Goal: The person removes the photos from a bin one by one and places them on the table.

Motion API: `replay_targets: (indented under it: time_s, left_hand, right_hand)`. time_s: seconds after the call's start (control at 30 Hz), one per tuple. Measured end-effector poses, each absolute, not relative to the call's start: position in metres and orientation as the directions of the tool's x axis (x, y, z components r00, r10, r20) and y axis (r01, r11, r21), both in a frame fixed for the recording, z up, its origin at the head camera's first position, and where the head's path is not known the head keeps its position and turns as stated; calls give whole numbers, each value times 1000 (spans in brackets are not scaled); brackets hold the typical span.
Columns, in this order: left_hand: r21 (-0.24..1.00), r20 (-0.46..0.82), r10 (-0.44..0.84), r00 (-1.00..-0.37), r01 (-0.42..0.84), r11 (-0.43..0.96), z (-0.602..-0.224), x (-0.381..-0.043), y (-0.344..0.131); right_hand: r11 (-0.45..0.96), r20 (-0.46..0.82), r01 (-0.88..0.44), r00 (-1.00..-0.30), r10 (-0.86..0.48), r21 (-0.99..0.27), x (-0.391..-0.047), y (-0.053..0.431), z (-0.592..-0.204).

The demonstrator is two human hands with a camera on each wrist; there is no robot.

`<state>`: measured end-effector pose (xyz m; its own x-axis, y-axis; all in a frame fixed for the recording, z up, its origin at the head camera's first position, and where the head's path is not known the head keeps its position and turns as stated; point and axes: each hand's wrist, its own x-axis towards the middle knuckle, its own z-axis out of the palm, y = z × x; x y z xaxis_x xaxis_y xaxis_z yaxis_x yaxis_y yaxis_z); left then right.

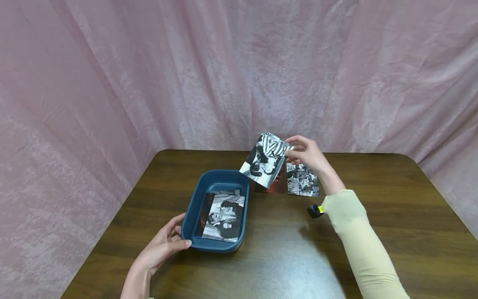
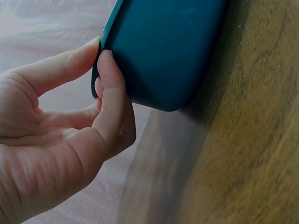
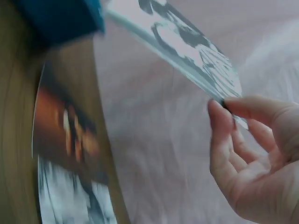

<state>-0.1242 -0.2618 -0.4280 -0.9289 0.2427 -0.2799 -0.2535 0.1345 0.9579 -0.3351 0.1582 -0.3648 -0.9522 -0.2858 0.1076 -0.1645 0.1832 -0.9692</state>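
Note:
My left hand [image 1: 164,245] pinches the near-left rim of a blue plastic bin [image 1: 214,248], thumb over the edge and fingers under it, as the left wrist view [image 2: 70,121] shows. Inside the bin lies a black-and-white photo [image 1: 225,218] partly covering a darker reddish one [image 1: 204,211]. Between thumb and fingertips, my right hand [image 1: 308,153] holds a black-and-white photo print [image 1: 267,160] by its edge, raised and tilted, its lower corner overlapping the bin's far-right rim in the head view. The right wrist view shows this photo [image 3: 187,51] slightly bowed.
On the brown wooden table [image 1: 284,245], behind the raised photo, lie an orange-red photo [image 3: 65,126] and another black-and-white photo [image 1: 303,180], side by side. A black device [image 1: 315,211] sits at the right wrist. Pink curtain [image 1: 239,74] hangs behind the table.

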Motion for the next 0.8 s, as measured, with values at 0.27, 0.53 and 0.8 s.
replay_targets:
  time_s: [0.27, 0.53, 0.8]
  left_hand:
    - [955, -290, 228, -929, -265, 135, -429, -123, -262]
    - [955, -290, 233, -928, -264, 139, -429, -118, -263]
    - [953, -298, 230, -927, -273, 133, -429, -116, -264]
  right_hand:
    - [307, 166, -206, -974, -154, -929, -351, 250, -388]
    - [421, 60, -93, -994, -91, -902, -351, 324, -410]
    - [533, -68, -29, -984, -162, -846, -353, 361, -423]
